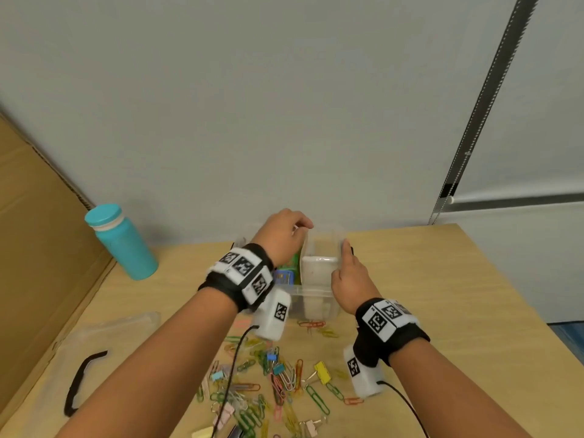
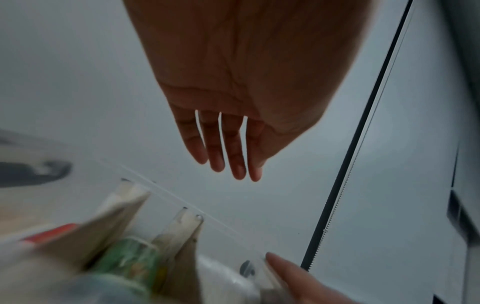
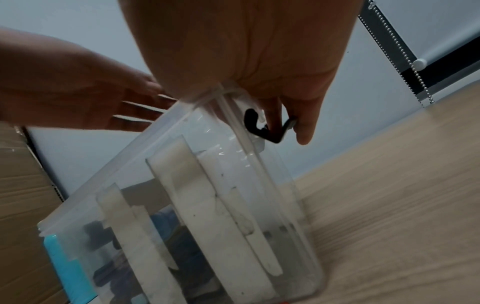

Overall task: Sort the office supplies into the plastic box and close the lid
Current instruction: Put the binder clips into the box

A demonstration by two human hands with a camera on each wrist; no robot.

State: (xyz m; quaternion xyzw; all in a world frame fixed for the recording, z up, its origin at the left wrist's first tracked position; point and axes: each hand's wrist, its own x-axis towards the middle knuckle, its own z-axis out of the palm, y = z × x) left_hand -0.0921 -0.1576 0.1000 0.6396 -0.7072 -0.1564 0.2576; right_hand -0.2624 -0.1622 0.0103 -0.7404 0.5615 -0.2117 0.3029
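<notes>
An office-like room here: a light wooden desk (image 1: 442,295) pushed against a plain pale wall (image 1: 252,105), a roller blind with bead chain (image 1: 455,172) at far right, a cardboard sheet (image 1: 34,232) leaning at left, coloured paper clips (image 1: 284,384) scattered near.

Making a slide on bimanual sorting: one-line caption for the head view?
Both hands at the clear plastic box, left hand over it, right hand at its side; paper clips scattered in front.
</notes>
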